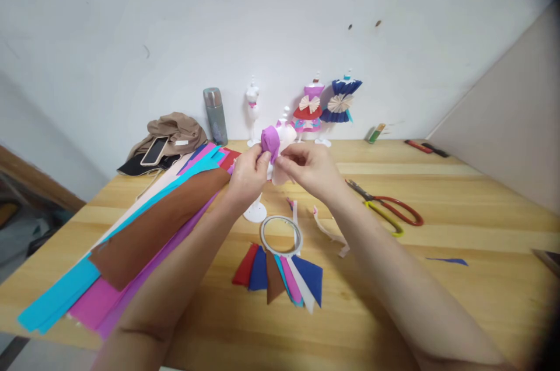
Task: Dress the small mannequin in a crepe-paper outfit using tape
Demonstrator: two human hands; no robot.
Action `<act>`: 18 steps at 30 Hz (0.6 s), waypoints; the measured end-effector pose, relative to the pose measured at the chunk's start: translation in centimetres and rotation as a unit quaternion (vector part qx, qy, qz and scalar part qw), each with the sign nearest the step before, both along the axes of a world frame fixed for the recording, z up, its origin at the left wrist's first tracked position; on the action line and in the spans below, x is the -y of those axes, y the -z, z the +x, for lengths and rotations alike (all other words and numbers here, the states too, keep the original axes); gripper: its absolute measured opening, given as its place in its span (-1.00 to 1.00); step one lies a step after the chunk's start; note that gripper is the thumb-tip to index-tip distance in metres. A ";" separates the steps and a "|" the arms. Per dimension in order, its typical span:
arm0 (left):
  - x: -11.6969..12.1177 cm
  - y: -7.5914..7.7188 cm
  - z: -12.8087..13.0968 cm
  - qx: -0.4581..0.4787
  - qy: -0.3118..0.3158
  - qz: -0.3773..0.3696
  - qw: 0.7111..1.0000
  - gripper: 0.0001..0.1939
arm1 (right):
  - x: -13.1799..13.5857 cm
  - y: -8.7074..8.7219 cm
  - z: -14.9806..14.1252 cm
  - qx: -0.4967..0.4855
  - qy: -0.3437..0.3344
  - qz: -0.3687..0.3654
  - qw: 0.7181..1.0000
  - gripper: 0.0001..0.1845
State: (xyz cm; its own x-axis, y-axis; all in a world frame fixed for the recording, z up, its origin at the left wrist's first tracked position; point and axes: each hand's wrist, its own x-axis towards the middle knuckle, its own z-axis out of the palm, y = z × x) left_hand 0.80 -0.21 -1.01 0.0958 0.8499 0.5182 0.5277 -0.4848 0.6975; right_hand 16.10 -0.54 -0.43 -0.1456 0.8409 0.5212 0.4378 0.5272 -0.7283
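In the head view, my left hand [250, 172] is closed on a purple piece of paper [270, 140], bunched up against the front of a small white mannequin stand [255, 212]. My right hand [311, 168] is beside it, thumb and forefinger pinched together at the paper's lower edge; what lies between those fingertips is too small to make out. Pale pink paper [286, 136] wraps part of the mannequin behind the hands. Below them, a roll of white tape [282, 218] lies flat, with several coloured paper pieces [306, 280] fanned out at its near side.
Long coloured paper strips [161, 225] cover the table's left side. Scissors [387, 207] lie to the right, near a blue scrap [448, 261]. Along the wall stand a flask [216, 117], a bare mannequin [252, 104] and two dressed mannequins [309, 105]. A phone [154, 151] rests on cloth.
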 end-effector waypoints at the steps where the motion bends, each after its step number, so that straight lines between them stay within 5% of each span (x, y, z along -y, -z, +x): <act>1: 0.0 0.0 0.0 -0.001 0.002 0.000 1.000 -0.83 | 0.0 0.1 -0.1 -0.005 -0.001 -0.002 1.000 -0.80; 15: 0.9 0.4 0.9 -0.001 -0.034 0.006 0.999 -0.80 | 0.0 0.4 -1.4 -0.161 0.041 -0.071 0.984 -0.76; 18: 1.3 0.1 0.8 0.025 -0.002 -0.007 1.000 -0.83 | 0.0 0.4 -1.4 -0.185 0.036 -0.091 0.978 -0.77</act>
State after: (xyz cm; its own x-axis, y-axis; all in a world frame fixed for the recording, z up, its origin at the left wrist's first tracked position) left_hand 1.64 -1.47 -1.10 0.0669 0.8577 0.5098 0.4946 -0.4723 0.7296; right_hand 14.67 -0.55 -0.83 0.0871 0.9259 0.3677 0.1575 0.3517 -0.9228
